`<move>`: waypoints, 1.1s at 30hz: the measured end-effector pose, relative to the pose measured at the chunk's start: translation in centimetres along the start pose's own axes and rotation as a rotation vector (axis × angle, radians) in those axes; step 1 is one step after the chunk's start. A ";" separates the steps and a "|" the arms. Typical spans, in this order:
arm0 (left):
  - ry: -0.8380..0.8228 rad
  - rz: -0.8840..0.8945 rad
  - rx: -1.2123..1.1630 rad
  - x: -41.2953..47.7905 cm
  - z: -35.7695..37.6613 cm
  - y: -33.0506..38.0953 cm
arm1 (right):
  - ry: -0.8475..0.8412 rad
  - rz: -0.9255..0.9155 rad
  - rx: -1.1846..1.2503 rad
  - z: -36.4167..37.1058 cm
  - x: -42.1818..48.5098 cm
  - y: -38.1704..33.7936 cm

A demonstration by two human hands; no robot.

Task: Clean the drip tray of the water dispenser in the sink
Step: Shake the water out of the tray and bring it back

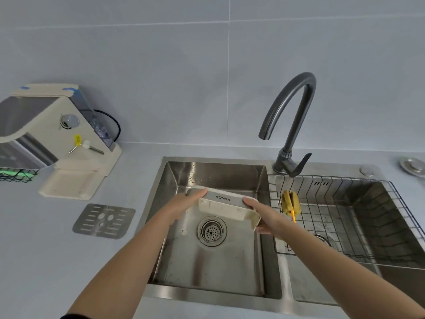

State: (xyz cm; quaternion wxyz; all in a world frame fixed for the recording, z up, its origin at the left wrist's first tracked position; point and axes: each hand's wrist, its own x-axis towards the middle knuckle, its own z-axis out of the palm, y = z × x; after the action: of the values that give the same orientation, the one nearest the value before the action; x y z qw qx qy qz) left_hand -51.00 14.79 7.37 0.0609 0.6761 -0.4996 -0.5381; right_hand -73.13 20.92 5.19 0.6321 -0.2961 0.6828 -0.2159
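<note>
A cream drip tray (224, 207) with a silver front strip is held tilted over the left sink basin (207, 268), above the round drain (211, 230). My left hand (184, 207) grips its left end. Its right end sits in my right hand (264, 216). The tray's perforated metal cover plate (104, 221) lies flat on the counter, left of the sink. The water dispenser (46, 134) stands at the back left on its cream base (73, 183).
A dark gooseneck faucet (289, 125) rises behind the divider, spout over the left basin. The right basin holds a wire rack (345, 217) with a yellow sponge brush (291, 202) on its left edge. A black wire basket (16, 174) sits at far left.
</note>
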 end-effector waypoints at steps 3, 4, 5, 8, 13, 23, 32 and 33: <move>-0.015 0.123 -0.097 -0.4 -0.6 0.1 | 0.026 -0.143 0.070 -0.6 -0.6 -0.7; -0.008 0.146 -0.144 -0.4 -0.8 0.0 | 0.008 -0.187 0.129 -0.7 -1.1 -1.0; -0.002 0.166 -0.212 -0.5 -0.9 0.0 | 0.006 -0.207 0.195 -0.9 -1.1 -1.1; -0.028 0.247 -0.470 -1.0 -0.9 -0.7 | -0.004 -0.259 0.334 -1.1 -0.9 -1.0; -0.004 0.331 -0.607 -2.0 -0.9 -2.2 | -0.035 -0.411 0.336 -0.1 -1.3 -0.5; 0.128 0.361 -0.571 -4.3 -1.4 -5.2 | -0.155 -0.591 0.229 1.5 -1.8 0.7; 0.086 0.340 -0.496 -4.1 -7.2 -9.1 | -0.202 -0.586 0.231 7.5 -1.6 0.2; 0.071 0.337 -0.490 -4.0 -8.2 -9.7 | -0.202 -0.585 0.229 8.7 -1.6 0.0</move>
State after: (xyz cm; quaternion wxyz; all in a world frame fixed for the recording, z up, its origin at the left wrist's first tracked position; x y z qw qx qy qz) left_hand -38.26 18.78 7.40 0.3280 0.5671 -0.4576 -0.6011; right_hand -64.46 22.69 5.40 0.6368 -0.4265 0.4739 -0.4335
